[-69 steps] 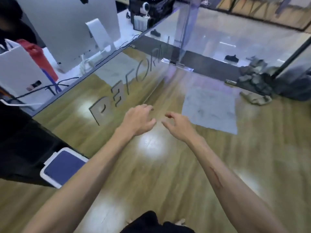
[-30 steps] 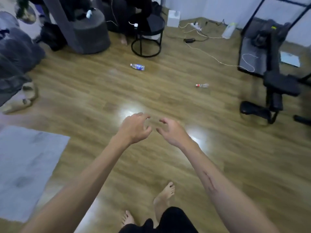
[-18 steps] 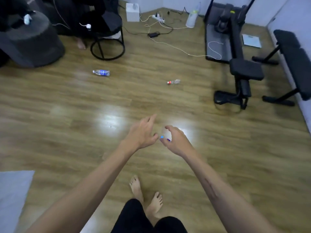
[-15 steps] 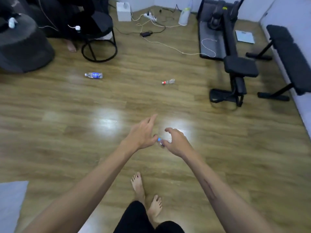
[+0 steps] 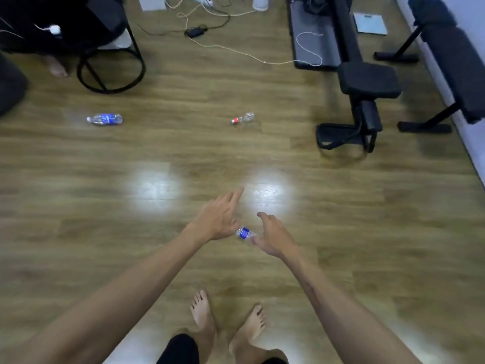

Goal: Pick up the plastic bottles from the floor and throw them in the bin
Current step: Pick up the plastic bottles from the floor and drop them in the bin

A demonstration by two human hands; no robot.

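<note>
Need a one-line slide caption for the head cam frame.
Both hands reach toward a blue-labelled bottle on the wooden floor; two more bottles lie beyond.

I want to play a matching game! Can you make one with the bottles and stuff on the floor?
Things:
1. blue-label bottle
2. red-cap bottle
3. small bottle
4. white cable

Places:
A. between the two hands
B. far left on the floor
C. trailing toward the black exercise machine
D. middle of the floor, left of the machine's foot

Pairs: 1-B, 2-D, 3-A, 4-C
</note>
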